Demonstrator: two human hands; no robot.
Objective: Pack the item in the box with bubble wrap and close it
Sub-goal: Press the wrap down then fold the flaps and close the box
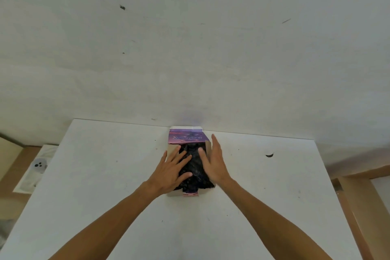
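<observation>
One box (185, 138) lay open near the middle of the bench's far edge, its purple printed lid flap standing up against the wall behind. Inside it sat one dark bundle (195, 167), glossy and dimpled, judged to be the item already swathed in bubble wrap; whether the item itself was inside the wrapping could not be seen. The bundle filled the box cavity from far end to near end. Brown inner flaps showed at the left and right sides, and a small purple tab protruded at the near end.

Two hands were present. The left hand (172, 172) lay flat with fingers spread and straight, pressing on the left part of the bundle and overlapping the left flap. The right hand (213, 161) stood on edge with fingers straight and together, against the right side flap, thumb touching the bundle. Neither hand gripped anything.

Progress, as judged: wrapping and placing appeared done. Seating the bundle was in hand. Folding in the side flaps and bringing the lid down remained, since the lid was upright and the contents were exposed.

On the white bench (105, 196) there was one small dark scrap (269, 155) well apart toward the right edge. Off the bench's left side, lower down, lay one pale flat packet (35, 169) with dark dots, its nature unclear.
</observation>
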